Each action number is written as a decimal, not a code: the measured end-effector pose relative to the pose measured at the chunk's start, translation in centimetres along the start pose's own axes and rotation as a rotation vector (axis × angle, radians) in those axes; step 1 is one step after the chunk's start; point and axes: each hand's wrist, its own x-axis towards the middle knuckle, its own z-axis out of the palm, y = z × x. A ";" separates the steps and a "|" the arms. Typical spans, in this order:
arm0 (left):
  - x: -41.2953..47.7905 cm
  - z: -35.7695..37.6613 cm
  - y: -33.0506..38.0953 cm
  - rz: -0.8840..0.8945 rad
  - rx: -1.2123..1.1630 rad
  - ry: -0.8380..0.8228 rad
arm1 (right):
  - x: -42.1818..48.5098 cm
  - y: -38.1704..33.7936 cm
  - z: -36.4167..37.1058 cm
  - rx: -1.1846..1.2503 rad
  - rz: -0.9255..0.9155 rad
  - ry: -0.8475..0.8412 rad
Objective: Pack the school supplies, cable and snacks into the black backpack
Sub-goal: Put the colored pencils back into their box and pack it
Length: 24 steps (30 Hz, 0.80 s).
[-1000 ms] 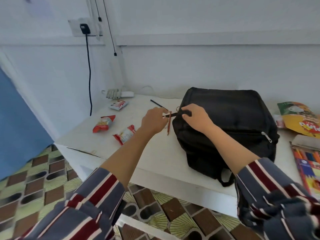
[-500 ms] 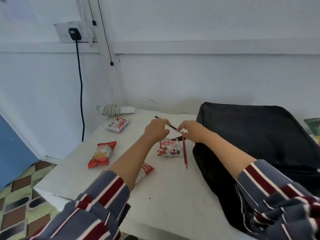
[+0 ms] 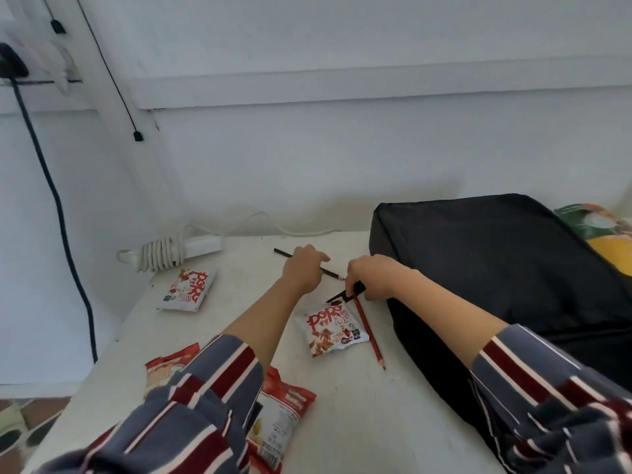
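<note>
The black backpack point(image 3: 506, 268) lies flat on the right of the white table point(image 3: 342, 405). My left hand point(image 3: 302, 271) grips a black pencil point(image 3: 285, 255) just left of the bag. My right hand point(image 3: 371, 277) pinches a small black strap or zipper pull point(image 3: 338, 296) at the bag's left edge, over the top end of a red pencil point(image 3: 369, 333). A white and red snack packet point(image 3: 333, 331) lies just below both hands. Another such packet point(image 3: 188, 289) lies at the left.
A coiled white cable with a power strip point(image 3: 171, 251) sits at the back left by the wall. Two red snack packets point(image 3: 280, 422) lie near the front edge under my left sleeve. A colourful bag point(image 3: 595, 230) lies behind the backpack at right. A dark cord point(image 3: 61, 213) hangs down the left wall.
The view has moved closer and to the left over the table. My left hand now holds the black pencil, and my right hand has gone from the bag's top to its left edge.
</note>
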 end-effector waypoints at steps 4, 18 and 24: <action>1.0 1.2 -0.5 0.003 0.039 0.023 | 0.3 0.2 0.3 -0.024 -0.018 0.004; 1.1 1.3 -1.6 0.053 0.001 0.045 | 0.5 0.3 0.9 -0.121 -0.104 0.064; 0.5 0.7 -1.6 0.074 -0.048 0.096 | 0.2 0.1 0.5 -0.211 -0.146 0.111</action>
